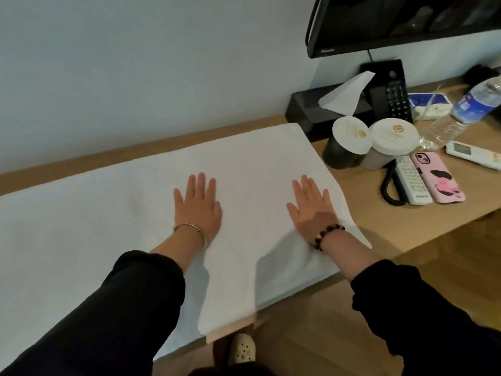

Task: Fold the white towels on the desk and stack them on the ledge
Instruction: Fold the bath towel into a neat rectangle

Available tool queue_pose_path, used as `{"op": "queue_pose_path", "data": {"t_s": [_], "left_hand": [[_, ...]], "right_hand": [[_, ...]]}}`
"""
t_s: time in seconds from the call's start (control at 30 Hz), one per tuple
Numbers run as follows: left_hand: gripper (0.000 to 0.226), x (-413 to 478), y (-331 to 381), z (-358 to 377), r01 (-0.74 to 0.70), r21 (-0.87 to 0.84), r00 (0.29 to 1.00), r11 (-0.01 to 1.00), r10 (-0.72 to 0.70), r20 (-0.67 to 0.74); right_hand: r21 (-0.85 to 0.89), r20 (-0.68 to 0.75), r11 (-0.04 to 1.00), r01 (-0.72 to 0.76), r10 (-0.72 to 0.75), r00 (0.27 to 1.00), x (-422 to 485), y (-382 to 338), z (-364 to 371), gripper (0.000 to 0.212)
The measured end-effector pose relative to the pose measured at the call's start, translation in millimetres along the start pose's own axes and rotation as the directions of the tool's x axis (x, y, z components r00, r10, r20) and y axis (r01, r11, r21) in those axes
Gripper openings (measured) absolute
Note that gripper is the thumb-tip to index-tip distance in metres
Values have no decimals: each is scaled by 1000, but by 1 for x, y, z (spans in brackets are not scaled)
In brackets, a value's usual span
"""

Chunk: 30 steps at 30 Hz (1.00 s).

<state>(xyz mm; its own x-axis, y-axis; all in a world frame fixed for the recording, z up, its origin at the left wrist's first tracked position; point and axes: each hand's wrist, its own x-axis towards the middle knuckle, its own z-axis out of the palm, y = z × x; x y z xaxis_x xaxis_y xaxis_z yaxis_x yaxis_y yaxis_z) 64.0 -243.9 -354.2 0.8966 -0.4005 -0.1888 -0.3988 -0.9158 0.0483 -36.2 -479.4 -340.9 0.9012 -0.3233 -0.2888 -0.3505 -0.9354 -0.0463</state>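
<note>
head view shows left grip [199,210] and right grip [311,210] spread flat atop the white towel [108,213] on the desk [360,191].

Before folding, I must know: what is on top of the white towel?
The left hand and right hand press flat on the towel, fingers straight. The desk under it is covered, except its edges.
</note>
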Motion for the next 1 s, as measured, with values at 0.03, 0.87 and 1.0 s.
{"op": "queue_pose_path", "data": {"t_s": [0.03,0.87,1.0], "left_hand": [[58,-11,21,3,-69,-11,998,998,69,13],[60,-74,99,23,-350,19,937,937,350,9],[62,-73,99,24,-348,18,938,937,347,4]], "right_hand": [[-23,-15,997,77,-77,997,-13,-4,8,59],[601,15,621,-503,621,784,-97,85,-2,23],[775,123,318,-546,771,625,-104,77,6,29]]}}
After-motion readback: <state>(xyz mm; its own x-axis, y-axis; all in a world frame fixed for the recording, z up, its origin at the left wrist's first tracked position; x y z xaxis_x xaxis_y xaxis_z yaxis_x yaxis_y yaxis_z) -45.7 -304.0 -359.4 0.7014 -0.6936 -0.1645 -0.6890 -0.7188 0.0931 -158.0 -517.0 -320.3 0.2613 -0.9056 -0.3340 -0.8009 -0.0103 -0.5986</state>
